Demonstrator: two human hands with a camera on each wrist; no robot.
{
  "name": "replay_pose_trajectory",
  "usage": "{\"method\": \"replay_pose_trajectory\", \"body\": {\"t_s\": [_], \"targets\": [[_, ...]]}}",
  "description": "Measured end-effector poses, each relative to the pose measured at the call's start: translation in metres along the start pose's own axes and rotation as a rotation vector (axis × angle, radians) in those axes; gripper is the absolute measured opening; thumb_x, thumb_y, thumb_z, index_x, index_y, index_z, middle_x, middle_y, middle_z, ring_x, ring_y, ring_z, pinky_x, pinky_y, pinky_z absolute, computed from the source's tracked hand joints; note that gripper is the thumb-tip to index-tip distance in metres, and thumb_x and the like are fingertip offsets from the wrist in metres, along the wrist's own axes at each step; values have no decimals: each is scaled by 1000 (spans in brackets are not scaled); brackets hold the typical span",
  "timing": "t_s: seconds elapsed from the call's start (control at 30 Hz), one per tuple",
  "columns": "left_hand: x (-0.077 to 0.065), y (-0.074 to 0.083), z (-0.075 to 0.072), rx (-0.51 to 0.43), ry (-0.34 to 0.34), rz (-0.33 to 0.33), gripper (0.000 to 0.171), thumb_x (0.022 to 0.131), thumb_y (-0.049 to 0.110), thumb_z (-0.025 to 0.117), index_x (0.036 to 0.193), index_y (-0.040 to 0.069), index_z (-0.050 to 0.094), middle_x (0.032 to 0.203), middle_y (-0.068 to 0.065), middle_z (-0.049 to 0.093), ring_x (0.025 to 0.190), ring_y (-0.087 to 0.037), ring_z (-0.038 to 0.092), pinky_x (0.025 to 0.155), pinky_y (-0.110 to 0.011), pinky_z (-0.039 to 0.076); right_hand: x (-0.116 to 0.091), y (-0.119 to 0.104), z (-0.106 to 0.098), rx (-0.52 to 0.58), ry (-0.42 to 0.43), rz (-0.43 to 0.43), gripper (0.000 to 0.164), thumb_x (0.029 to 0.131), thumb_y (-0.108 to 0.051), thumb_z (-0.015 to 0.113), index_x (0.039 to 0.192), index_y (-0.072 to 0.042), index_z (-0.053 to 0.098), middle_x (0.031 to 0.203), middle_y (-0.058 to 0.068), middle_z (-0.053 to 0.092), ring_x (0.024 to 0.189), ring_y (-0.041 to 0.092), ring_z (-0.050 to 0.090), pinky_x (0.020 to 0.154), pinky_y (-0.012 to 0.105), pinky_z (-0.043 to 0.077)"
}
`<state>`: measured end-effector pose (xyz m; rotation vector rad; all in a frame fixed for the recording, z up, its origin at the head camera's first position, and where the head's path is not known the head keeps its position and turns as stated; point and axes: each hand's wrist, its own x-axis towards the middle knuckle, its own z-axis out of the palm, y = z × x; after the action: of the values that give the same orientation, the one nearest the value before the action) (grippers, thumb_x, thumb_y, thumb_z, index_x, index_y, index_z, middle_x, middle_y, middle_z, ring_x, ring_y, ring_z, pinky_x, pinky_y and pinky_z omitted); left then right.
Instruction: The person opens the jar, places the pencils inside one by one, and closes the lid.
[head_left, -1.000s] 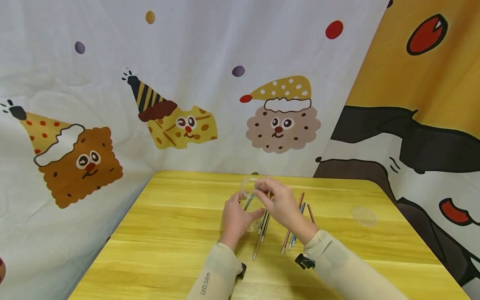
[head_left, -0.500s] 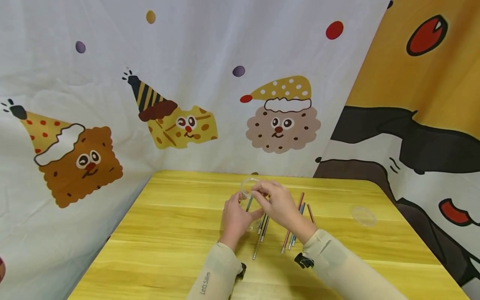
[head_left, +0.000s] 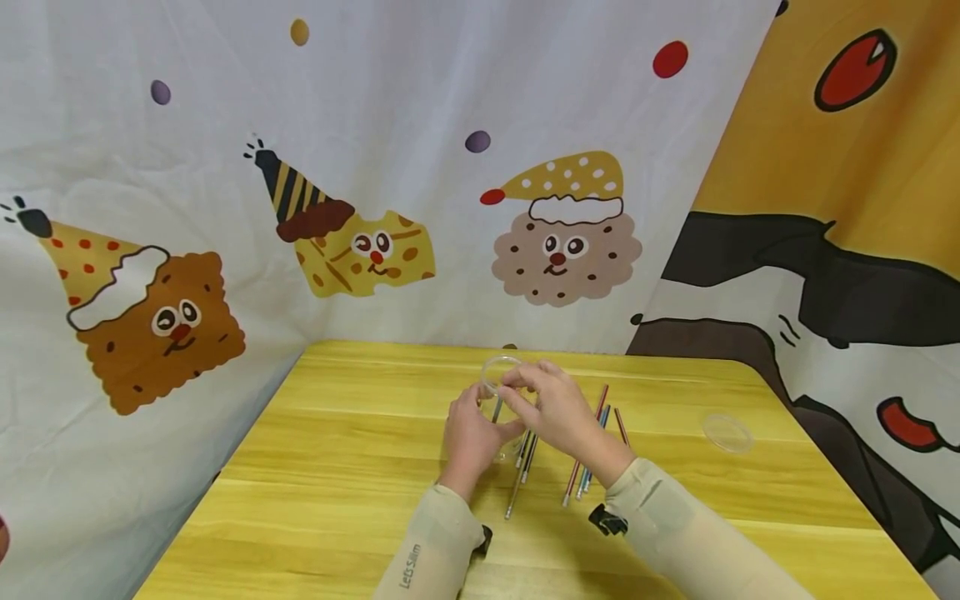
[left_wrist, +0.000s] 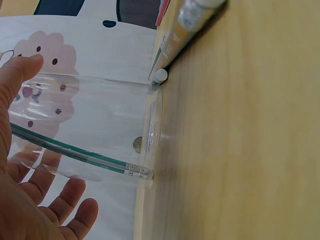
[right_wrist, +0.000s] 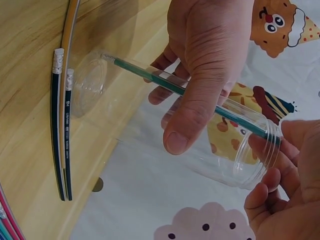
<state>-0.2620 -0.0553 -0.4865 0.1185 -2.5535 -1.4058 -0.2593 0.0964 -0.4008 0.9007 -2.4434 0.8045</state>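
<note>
A clear plastic jar (right_wrist: 242, 167) with a threaded, uncapped mouth stands on the table. My left hand (head_left: 472, 446) grips its side, the thumb on one side and the fingers round the other. Inside the jar leans a green pencil (right_wrist: 160, 82), its eraser end down at the jar's bottom in the left wrist view. At the jar's mouth my right hand (head_left: 558, 412) pinches the pencil's upper end between thumb and fingers, with fingertips right at the rim. Dark and yellow pencils (right_wrist: 65, 120) with white erasers lie beside the jar's base.
Right of the jar, partly behind my right forearm, lie red and blue pencils (head_left: 594, 442). A round clear lid (head_left: 727, 433) rests farther right on the wooden table (head_left: 337, 500). A patterned cloth (head_left: 420, 108) hangs behind the table.
The right hand has come down slightly and to the left toward the jar's rim, and the green pencil has gone deeper into the jar. The left hand stays on the jar.
</note>
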Motion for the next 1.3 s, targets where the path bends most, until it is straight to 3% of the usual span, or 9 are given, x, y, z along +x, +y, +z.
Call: {"method": "replay_pose_trajectory", "body": {"t_s": [0.3,0.6,0.77,0.93,1.0,1.17,1.3], "targets": [[0,1,1,24,13,8,68,74,48,97,126,15,67,132,-6,70,126,-35,61,101,-56,55,-2,0,-1,8,-27,10,24,101,-28,77,118,-11,78,111,1,79,98,22,66,77,35,59],[1,-1,-1,14,8,12,62,74,49,96,119,18,68,133,-7,69,126,-35,61,99,-58,55,2,-4,0,-18,-36,-12,30,101,-29,76,127,-14,78,114,-1,82,90,13,56,71,28,48],[0,-1,-1,-8,-13,-6,69,73,53,97,124,16,66,133,-8,68,124,-33,61,97,-56,56,6,-6,0,-14,-30,88,26,105,-29,70,125,-14,79,115,2,82,89,19,61,74,35,54],[0,0,0,-4,-17,-3,72,73,56,96,124,16,65,132,-10,68,119,-32,62,94,-55,57,9,-6,0,-4,-1,111,22,105,-25,71,119,-12,81,113,5,83,91,27,72,92,50,59],[-1,1,0,-4,-13,-3,71,73,56,96,124,16,65,131,-9,68,119,-32,62,94,-54,57,9,-7,0,-2,5,106,22,104,-25,72,118,-12,82,111,5,83,89,26,71,89,48,59],[-1,0,1,13,-4,-4,69,74,54,96,123,18,65,129,-4,68,120,-31,62,95,-54,56,9,-9,2,-14,25,67,19,101,-24,77,114,-13,83,105,3,83,83,18,60,68,31,51],[1,-1,1,41,9,11,68,73,53,96,122,17,65,127,-4,68,119,-30,62,95,-52,56,10,-11,5,-28,53,12,15,99,-22,78,110,-13,84,104,1,84,82,15,57,70,30,49]]}}
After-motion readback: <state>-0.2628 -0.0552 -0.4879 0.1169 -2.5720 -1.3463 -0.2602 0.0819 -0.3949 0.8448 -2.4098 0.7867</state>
